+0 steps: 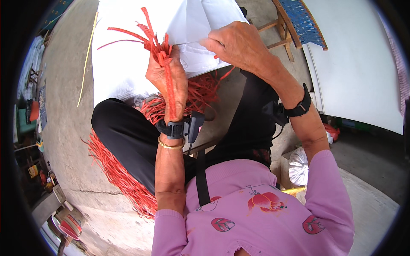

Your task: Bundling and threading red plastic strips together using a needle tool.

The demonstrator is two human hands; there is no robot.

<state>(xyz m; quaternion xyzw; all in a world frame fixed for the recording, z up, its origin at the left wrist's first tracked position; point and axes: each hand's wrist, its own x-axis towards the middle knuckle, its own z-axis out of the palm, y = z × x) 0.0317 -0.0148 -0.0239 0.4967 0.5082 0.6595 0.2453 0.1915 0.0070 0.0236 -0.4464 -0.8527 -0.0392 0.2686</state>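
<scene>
My left hand [171, 83] is closed round a knotted bunch of flat red strips [160, 56]. Several strip ends fan out above it, and one strip lies down across the hand to the wrist. To the right, my right hand [240, 46] is raised with its fingers curled and pinched. A short red end shows beneath those fingers, and a red strip hangs below; whether they are one piece I cannot tell. A thin line runs between the two hands. Beneath them a large pile of loose red strips [200, 91] lies between and beside my knees.
White sheeting [124, 64] spreads ahead of me under the hands. A wooden stool with a blue woven seat [303, 21] stands at the far right, near a large white panel [354, 55]. More red strips [121, 177] trail along the concrete floor by my left leg. A plastic bag [298, 166] sits at right.
</scene>
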